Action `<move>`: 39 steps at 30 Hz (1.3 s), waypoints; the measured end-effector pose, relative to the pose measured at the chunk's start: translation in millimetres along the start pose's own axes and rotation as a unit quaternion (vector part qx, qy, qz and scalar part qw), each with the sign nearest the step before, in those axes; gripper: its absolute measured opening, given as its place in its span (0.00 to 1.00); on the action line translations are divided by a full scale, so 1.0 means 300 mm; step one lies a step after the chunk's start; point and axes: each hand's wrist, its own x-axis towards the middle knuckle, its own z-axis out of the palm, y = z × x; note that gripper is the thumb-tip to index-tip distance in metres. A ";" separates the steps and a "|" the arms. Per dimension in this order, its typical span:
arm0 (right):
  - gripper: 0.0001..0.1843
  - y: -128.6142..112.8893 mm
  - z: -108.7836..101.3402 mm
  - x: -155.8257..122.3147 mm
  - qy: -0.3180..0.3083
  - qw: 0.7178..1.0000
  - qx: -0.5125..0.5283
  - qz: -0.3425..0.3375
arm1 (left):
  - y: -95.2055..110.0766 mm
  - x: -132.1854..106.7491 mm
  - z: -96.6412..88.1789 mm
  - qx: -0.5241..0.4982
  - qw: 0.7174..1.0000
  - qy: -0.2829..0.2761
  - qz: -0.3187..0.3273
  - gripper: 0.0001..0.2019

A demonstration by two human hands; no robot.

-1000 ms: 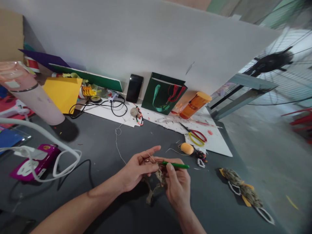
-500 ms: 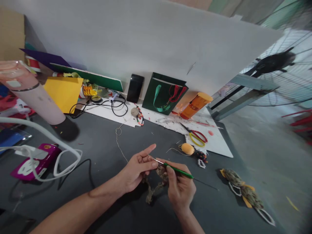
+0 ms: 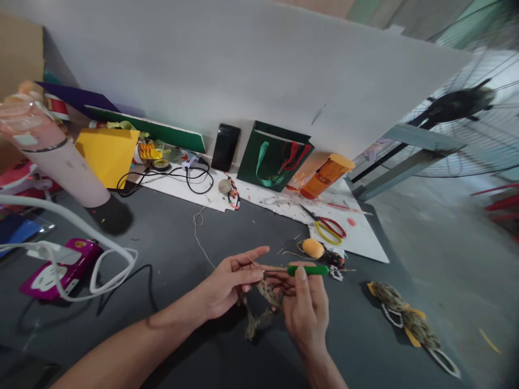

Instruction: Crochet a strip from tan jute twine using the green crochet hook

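Observation:
My right hand is closed around a crochet hook with a green handle, its metal shaft pointing left toward my left fingers. My left hand pinches a piece of brownish-grey crochet work between thumb and fingers, with the index finger stretched out. The crocheted piece hangs below and between both hands, partly hidden by them. A thin beige yarn runs from my left hand across the dark table to a small yarn ball.
Scissors, a yellow-orange egg-shaped object and a braided olive strap lie to the right. Behind stand a dark green gift bag, a phone and an orange container. A purple power strip and a pink bottle are left.
The crochet hook has swung from a downward slant to nearly level, its back end rising. My right hand has turned and moved slightly right; my left index finger has shifted a little right.

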 end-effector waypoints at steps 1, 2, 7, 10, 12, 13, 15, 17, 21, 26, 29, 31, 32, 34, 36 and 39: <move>0.14 -0.004 0.001 -0.003 0.001 1.000 -0.010 -0.010 | 0.000 0.001 -0.001 0.006 1.000 -0.002 0.003 0.26; 0.14 -0.008 0.002 -0.008 0.006 0.999 -0.029 -0.026 | -0.001 0.002 -0.003 0.014 1.000 -0.002 0.007 0.27; 0.11 -0.024 0.003 -0.026 0.024 0.993 -0.089 -0.073 | -0.006 0.008 -0.014 0.017 1.000 -0.004 0.009 0.27; 0.13 -0.022 0.000 -0.014 -0.015 0.999 -0.027 -0.026 | -0.007 0.009 -0.016 -0.004 1.000 -0.022 -0.002 0.26; 0.15 -0.022 0.000 -0.002 -0.021 1.000 0.014 0.004 | -0.008 0.010 -0.018 -0.009 0.999 -0.034 -0.011 0.26; 0.15 -0.022 0.001 0.005 -0.018 0.999 0.028 0.016 | -0.009 0.010 -0.020 -0.010 0.999 -0.038 -0.016 0.26; 0.15 -0.027 0.008 0.014 -0.020 0.998 0.056 0.035 | -0.012 0.010 -0.023 -0.009 0.999 -0.048 -0.022 0.26; 0.15 -0.032 0.018 0.019 -0.033 0.995 0.080 0.050 | -0.015 0.010 -0.024 -0.006 0.998 -0.056 -0.023 0.27; 0.15 -0.033 0.043 0.007 -0.056 0.992 0.098 0.049 | -0.012 0.004 -0.013 0.008 0.999 -0.047 0.000 0.28; 0.13 -0.018 0.038 -0.018 -0.058 0.998 0.005 0.001 | -0.007 -0.004 0.003 0.009 1.000 -0.020 0.017 0.28; 0.09 -0.013 0.022 -0.015 -0.036 0.995 -0.053 -0.076 | -0.014 -0.002 0.004 0.013 0.999 0.000 0.043 0.27; 0.05 -0.014 0.018 -0.008 -0.056 0.979 -0.094 -0.173 | -0.020 0.000 0.002 0.015 0.998 0.016 0.057 0.28; 0.06 -0.016 0.019 -0.006 -0.073 0.966 -0.110 -0.221 | -0.022 0.001 0.001 0.015 0.998 0.022 0.059 0.29; 0.11 -0.022 0.023 -0.004 -0.103 0.945 -0.128 -0.284 | -0.024 0.001 -0.001 0.012 0.998 0.029 0.055 0.31; 0.13 -0.029 0.027 -0.007 -0.099 0.942 -0.136 -0.292 | -0.024 0.001 -0.003 0.012 0.999 0.028 0.045 0.32; 0.10 -0.035 0.023 -0.014 -0.061 0.950 -0.163 -0.260 | -0.022 0.002 -0.006 0.015 0.999 0.024 0.028 0.33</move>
